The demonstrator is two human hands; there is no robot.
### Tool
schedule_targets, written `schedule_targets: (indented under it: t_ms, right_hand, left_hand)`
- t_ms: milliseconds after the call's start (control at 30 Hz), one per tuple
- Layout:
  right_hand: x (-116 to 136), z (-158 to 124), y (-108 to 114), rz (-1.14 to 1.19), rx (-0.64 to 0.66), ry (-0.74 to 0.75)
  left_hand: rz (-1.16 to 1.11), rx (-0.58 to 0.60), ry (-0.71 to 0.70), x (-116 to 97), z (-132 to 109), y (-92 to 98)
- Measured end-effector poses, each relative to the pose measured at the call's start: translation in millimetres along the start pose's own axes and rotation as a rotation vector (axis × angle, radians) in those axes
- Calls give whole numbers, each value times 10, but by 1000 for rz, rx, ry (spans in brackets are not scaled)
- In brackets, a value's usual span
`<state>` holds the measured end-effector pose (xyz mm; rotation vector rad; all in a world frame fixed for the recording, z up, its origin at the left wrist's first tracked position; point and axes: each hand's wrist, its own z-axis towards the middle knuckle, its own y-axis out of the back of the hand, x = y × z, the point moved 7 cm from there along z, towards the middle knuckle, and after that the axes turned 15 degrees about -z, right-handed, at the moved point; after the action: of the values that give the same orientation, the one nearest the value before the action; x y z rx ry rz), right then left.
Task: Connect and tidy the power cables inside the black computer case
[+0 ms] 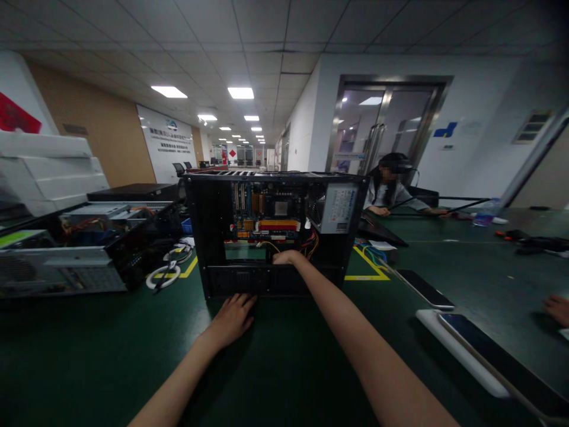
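Note:
A black computer case (280, 281) stands on the green table with its side open towards me. Inside it are a motherboard (249, 204) with red and yellow memory slots, and a silver power supply (340, 207) at the upper right. Thin coloured cables (313, 240) hang below the power supply. My right hand (285, 257) reaches over the lower frame into the case; its fingers are hidden inside. On the table, my left hand (233, 317) lies flat with fingers stretched out, fingertips at the foot of the case, holding nothing.
Opened computer cases (89, 249) and a coiled white cable (163, 276) lie on the left. To the right are phones (424, 289) and a white slab (462, 356). A person (395, 184) across the table holds a black frame (462, 204). Another person's hand (558, 309) shows at the right edge.

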<state>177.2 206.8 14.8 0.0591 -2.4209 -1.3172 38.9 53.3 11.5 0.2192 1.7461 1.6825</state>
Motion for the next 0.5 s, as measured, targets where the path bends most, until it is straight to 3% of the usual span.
schedule_targets:
  t_ms: [333, 500]
  right_hand:
    - [57, -149, 220, 90, -303, 42]
    - [25, -298, 250, 440, -346, 15]
  left_hand:
    - [6, -18, -16, 16, 2, -15]
    - [15, -33, -29, 2, -1, -1]
